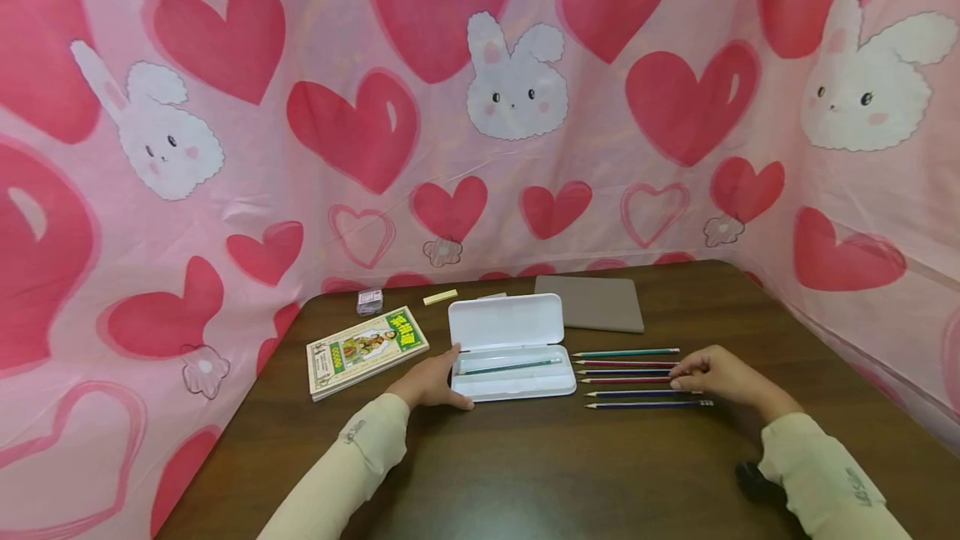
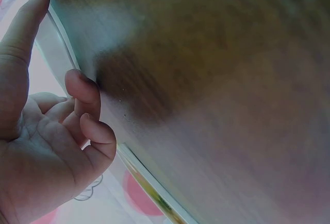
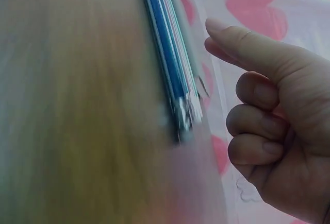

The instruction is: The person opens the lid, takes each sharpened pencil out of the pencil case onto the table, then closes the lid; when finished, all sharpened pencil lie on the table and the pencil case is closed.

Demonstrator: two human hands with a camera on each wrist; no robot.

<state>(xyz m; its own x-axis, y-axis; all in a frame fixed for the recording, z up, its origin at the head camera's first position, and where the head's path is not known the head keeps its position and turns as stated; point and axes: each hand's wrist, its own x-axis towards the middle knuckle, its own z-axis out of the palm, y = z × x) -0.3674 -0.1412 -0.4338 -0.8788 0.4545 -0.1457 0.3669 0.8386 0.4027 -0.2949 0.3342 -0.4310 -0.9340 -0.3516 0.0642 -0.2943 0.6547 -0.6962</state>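
Note:
A white pencil case (image 1: pixel 512 395) lies with its lid (image 1: pixel 506 321) raised, and one green pencil (image 1: pixel 510 367) rests inside. My left hand (image 1: pixel 433 379) holds the left end of the case, thumb at the front corner and index finger near the hinge. To the right of the case, several pencils (image 1: pixel 648 405), teal, red and dark blue, lie side by side with their tips pointing left. Over their right ends is my right hand (image 1: pixel 712 375). In the right wrist view its thumb and index finger come together above the pencils with nothing between them; the other fingers (image 3: pixel 255 126) curl inward.
An illustrated book (image 1: pixel 367 348) lies left of the case, a small clear-and-pink block (image 1: pixel 370 301) behind it. A yellow strip (image 1: pixel 440 297) and a grey-brown flat notebook (image 1: pixel 592 303) lie farther back. A black object (image 1: pixel 757 483) is near my right sleeve.

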